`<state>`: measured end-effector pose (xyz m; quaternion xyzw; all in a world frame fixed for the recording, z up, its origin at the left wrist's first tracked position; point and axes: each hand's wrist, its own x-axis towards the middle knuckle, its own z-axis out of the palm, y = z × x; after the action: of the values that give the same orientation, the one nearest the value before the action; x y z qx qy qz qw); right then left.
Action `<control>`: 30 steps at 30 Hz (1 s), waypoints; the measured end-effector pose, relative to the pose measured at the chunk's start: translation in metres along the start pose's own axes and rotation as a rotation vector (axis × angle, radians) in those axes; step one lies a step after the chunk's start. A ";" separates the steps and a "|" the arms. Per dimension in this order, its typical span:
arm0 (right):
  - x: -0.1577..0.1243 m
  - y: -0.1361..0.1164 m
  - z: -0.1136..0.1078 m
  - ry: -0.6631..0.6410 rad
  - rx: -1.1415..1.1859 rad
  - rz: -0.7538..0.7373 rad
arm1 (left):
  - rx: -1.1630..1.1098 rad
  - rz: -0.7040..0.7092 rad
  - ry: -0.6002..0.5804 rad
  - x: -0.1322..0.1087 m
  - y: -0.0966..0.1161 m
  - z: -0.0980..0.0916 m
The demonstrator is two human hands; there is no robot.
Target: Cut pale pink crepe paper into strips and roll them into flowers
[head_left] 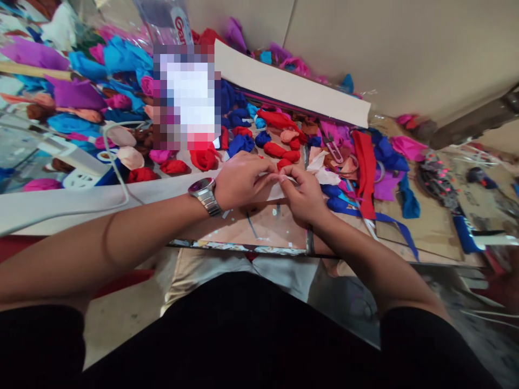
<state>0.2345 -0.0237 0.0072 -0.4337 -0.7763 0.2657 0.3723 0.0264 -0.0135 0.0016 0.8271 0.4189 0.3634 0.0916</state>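
My left hand [247,178], with a metal watch [205,194] on its wrist, is closed in a pinch over the near part of the table. Facing it, my right hand [303,193] is also pinched, and the fingertips of both hands nearly meet. Whatever sits between the fingertips is too small to make out. Just beyond the fingers lie rolled red cloth pieces [275,150]. A pale crumpled scrap [324,172] lies right of my right hand, close to a long red cloth strip [364,173]. Blue cloth bundles [242,143] lie beyond my left hand.
A white power strip [87,167] with a white cable [117,186] stands at the left among piled coloured cloth. A long white board [292,89] leans along the back. Right of the hands, a blue strip [399,229] hangs near the table edge. A clear bottle [164,24] stands behind.
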 end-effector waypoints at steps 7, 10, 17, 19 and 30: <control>0.000 0.005 0.000 0.046 -0.106 -0.037 | 0.010 -0.016 -0.001 -0.001 -0.004 0.002; 0.000 0.003 0.000 0.025 -0.100 -0.036 | 0.005 0.000 -0.012 -0.001 -0.003 0.002; 0.001 0.006 -0.001 0.039 -0.058 -0.030 | -0.031 -0.066 -0.146 0.002 0.005 -0.013; 0.002 0.008 -0.002 0.034 -0.083 -0.050 | -0.032 -0.078 -0.171 0.003 0.006 -0.016; 0.002 0.004 -0.003 0.057 -0.055 -0.102 | -0.063 -0.092 -0.201 0.004 0.008 -0.021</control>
<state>0.2384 -0.0201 0.0066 -0.4110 -0.7934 0.2126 0.3955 0.0190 -0.0187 0.0232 0.8360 0.4333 0.2871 0.1758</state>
